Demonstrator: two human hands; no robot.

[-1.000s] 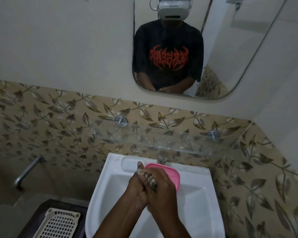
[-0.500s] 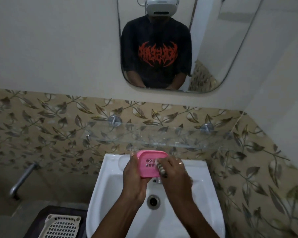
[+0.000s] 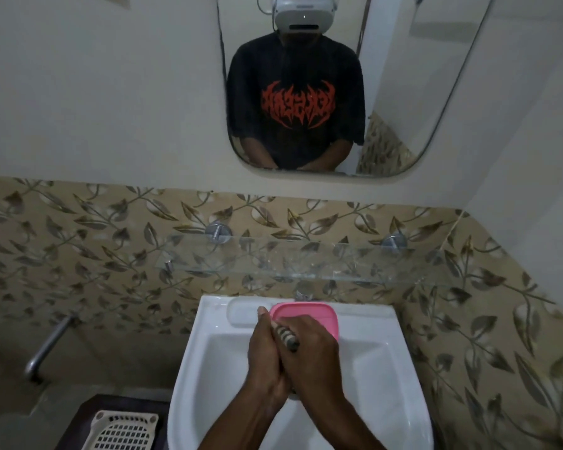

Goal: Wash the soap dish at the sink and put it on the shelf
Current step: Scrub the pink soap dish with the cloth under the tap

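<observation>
While the left hand (image 3: 263, 354) grips the pink rounded plastic soap dish (image 3: 307, 314) over the white ceramic sink (image 3: 194, 349), the right hand (image 3: 314, 350) curls round a striped brush handle (image 3: 286, 336).

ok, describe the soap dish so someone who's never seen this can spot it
Start at the white sink below the glass shelf. Over its back edge two hands meet: the left hand grips the soap dish, the right hand holds a striped tool. The dish is the rounded-corner pink piece, the only pink item there.
</observation>
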